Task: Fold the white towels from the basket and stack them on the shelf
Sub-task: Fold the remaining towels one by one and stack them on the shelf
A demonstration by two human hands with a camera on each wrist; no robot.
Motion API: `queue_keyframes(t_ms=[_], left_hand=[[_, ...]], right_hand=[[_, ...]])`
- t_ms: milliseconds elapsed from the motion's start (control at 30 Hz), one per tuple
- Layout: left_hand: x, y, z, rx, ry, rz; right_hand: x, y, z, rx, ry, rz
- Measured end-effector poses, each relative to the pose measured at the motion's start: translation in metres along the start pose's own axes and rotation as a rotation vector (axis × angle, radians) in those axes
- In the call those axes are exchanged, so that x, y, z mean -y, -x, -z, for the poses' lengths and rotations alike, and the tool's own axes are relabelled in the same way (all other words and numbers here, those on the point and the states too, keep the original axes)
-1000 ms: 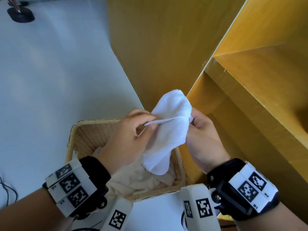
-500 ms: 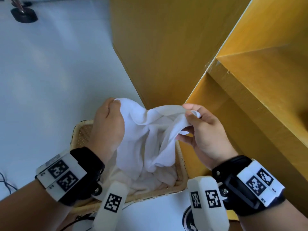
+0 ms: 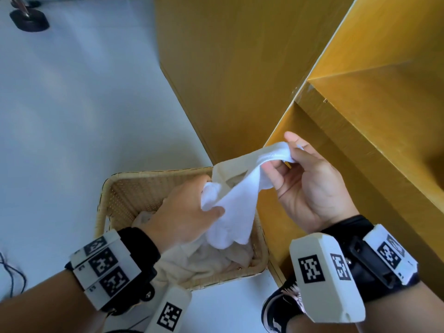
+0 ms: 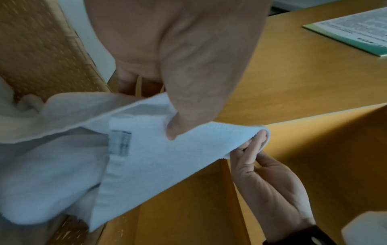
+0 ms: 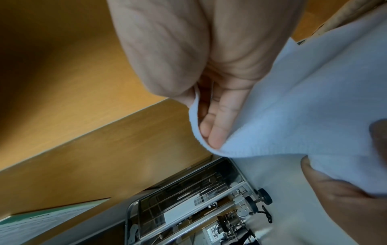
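Nearest you, your left hand (image 3: 182,210) grips a bunched part of the small white terry towel (image 3: 230,212), thumb clamped over it; your right hand (image 3: 310,186) at 2 o'clock pinches its far edge btwn thumb and fingers. Towel hangs over the woven tan wicker basket (image 3: 115,200), not yet folded. Basket w/ cream and white cloths still heaped inside (image 3: 206,260), so most work looks left. Further, at 1–3 o'clock, the yellow-brown wooden shelf (image 3: 374,121): no stacked towels visible on the parts shown.

1 towel (image 3: 230,212), 1 basket (image 3: 125,188), 2 hands, 1 shoe (image 3: 278,311), 1 sheet (image 4: 356,28).
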State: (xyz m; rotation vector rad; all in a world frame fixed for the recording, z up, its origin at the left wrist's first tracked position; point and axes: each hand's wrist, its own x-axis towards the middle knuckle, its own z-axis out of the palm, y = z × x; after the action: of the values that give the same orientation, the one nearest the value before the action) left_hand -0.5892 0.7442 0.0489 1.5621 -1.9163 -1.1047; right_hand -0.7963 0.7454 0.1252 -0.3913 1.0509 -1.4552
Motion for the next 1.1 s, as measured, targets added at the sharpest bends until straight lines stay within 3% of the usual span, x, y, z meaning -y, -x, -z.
queue_keyframes(t_ms=[133, 300, 500, 733, 933, 1100], left_hand=[[0.0, -0.003, 0.0, -0.095, 0.039, -0.035], [-0.002, -0.008, 0.003, -0.233, 0.227, -0.015], [-0.011, -0.005, 0.004, -0.301, 0.436, -0.008], [-0.015, -0.006, 0.005, -0.345, 0.504, -0.035], [-0.016, -0.006, 0.001, -0.307, 0.472, -0.041], [-0.021, -0.003, -0.003, -0.249, 0.431, -0.125]], right_hand=[[0.006, -0.001, 0.005, -0.034, 0.033, 0.018], [0.008, -0.005, 0.017, -0.189, 0.26, 0.04], [0.006, -0.005, 0.026, -0.211, 0.505, 0.0], [0.0, -0.001, 0.032, -0.07, 0.824, 0.078], [-0.011, 0.014, 0.033, 0.246, 1.287, 0.355], [-0.012, 0.019, 0.027, 0.414, 1.392, 0.448]])
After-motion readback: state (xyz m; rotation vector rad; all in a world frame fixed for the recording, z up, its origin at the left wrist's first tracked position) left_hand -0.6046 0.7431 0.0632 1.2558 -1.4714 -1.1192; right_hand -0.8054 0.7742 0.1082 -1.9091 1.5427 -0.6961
